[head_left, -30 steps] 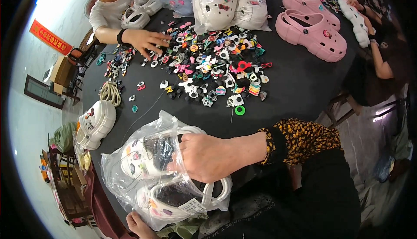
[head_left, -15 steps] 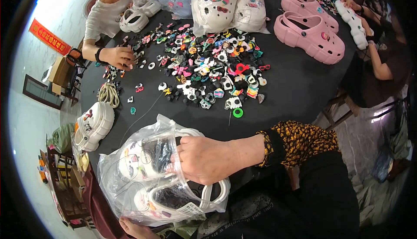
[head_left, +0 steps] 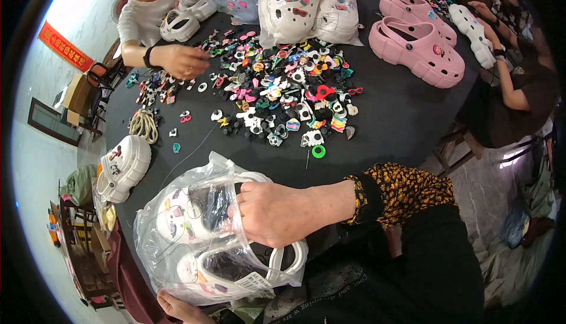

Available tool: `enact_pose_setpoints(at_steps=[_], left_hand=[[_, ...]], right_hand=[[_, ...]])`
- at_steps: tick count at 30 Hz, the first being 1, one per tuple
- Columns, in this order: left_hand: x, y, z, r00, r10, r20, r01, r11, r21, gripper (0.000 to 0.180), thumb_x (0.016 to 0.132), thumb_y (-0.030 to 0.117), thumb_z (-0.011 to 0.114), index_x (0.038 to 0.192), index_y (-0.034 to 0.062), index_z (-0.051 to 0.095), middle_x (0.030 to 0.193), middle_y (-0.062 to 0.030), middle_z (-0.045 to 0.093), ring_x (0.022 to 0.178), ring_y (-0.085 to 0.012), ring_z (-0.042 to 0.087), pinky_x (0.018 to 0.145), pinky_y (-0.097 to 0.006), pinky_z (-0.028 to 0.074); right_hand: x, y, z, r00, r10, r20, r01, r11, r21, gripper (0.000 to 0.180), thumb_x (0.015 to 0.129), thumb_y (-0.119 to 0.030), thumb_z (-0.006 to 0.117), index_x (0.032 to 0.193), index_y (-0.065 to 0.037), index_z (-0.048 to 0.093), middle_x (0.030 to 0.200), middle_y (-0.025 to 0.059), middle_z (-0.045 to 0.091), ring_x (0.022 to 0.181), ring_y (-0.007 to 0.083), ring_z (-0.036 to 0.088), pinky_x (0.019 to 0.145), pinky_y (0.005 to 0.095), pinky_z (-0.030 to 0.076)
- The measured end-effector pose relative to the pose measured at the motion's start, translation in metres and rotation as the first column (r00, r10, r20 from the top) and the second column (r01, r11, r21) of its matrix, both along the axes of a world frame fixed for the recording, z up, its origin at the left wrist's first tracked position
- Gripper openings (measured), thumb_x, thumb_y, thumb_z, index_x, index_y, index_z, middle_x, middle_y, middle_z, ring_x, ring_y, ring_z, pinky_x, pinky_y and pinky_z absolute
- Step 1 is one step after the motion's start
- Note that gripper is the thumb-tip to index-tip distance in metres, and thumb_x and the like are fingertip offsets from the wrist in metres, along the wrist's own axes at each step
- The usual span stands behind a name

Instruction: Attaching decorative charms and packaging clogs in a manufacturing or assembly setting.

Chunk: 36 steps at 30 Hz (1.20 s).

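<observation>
A pair of white clogs [head_left: 194,263] with colourful charms lies inside a clear plastic bag [head_left: 154,230] at the table's near edge. My right hand [head_left: 274,213] is closed at the bag's mouth, over the clogs' heel end. Its fingertips are partly behind the plastic, so exactly what they pinch is hard to see. Below the bag's near left corner, my left hand [head_left: 177,307] grips the plastic, thumb on top and the other fingers mostly hidden. A white label with bars [head_left: 252,281] shows on the bag beside the near clog.
A large heap of shoe charms [head_left: 283,94] covers the table's middle. A white clog [head_left: 125,168] and a coil of cord [head_left: 143,126] sit left. Bagged white clogs [head_left: 292,12] stand behind, pink clogs [head_left: 415,53] right. A co-worker's hand [head_left: 184,62] hovers over charms; another person handles a white clog [head_left: 471,35].
The co-worker's hand across the table has moved right, toward the main heap. The person at the right has lifted one hand off the white clog. My hands stay nearly in place on the bag.
</observation>
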<state>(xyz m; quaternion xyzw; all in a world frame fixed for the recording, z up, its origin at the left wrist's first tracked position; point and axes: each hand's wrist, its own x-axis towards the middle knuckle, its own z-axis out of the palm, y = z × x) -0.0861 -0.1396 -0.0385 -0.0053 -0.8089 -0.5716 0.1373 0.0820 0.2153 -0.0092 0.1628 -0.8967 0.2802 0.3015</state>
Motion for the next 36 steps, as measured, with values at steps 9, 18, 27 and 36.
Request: enact_pose_setpoints(at_steps=[9, 18, 27, 36], left_hand=[[-0.014, -0.028, 0.012, 0.985, -0.071, -0.156, 0.003, 0.916, -0.401, 0.034, 0.103, 0.024, 0.043, 0.100, -0.0070, 0.057, 0.087, -0.0069, 0.056, 0.079, -0.0154, 0.051, 0.075, -0.027, 0.044], [-0.023, -0.060, 0.014, 0.878, -0.031, -0.477, -0.154, 0.927, -0.343, 0.030, 0.102, 0.020, 0.044, 0.104, -0.0071, 0.056, 0.093, -0.0121, 0.061, 0.084, -0.0197, 0.055, 0.078, -0.030, 0.046], [-0.052, -0.066, 0.009, 0.804, -0.111, -0.584, -0.205, 0.871, -0.446, 0.024, 0.102, 0.015, 0.045, 0.096, -0.0059, 0.056, 0.080, -0.0060, 0.056, 0.071, -0.0147, 0.048, 0.064, -0.026, 0.043], [-0.074, -0.054, 0.024, 0.925, -0.190, -0.330, -0.049, 0.801, -0.597, 0.026, 0.100, 0.019, 0.048, 0.092, -0.0040, 0.056, 0.066, -0.0118, 0.049, 0.059, -0.0194, 0.043, 0.056, -0.031, 0.041]], right_hand=[[0.006, 0.009, 0.015, 0.971, 0.068, 0.227, -0.086, 0.994, 0.070, 0.029, 0.082, -0.012, 0.057, 0.110, -0.004, 0.064, 0.088, 0.0129, 0.061, 0.090, 0.0275, 0.059, 0.087, 0.0379, 0.043], [0.034, 0.013, 0.034, 0.986, 0.102, 0.135, -0.137, 0.950, 0.281, 0.035, 0.074, -0.005, 0.060, 0.108, -0.004, 0.065, 0.082, 0.0071, 0.059, 0.080, 0.0237, 0.057, 0.076, 0.0348, 0.043], [0.043, 0.014, 0.049, 0.998, 0.070, -0.010, -0.058, 0.896, 0.440, 0.010, 0.072, -0.012, 0.060, 0.079, -0.006, 0.059, 0.076, 0.0027, 0.058, 0.077, 0.0184, 0.058, 0.073, 0.0300, 0.043], [0.040, 0.024, 0.048, 0.997, 0.019, 0.076, -0.054, 0.877, 0.478, 0.009, 0.070, -0.011, 0.062, 0.078, -0.007, 0.059, 0.077, 0.0031, 0.060, 0.081, 0.0193, 0.060, 0.077, 0.0305, 0.044]])
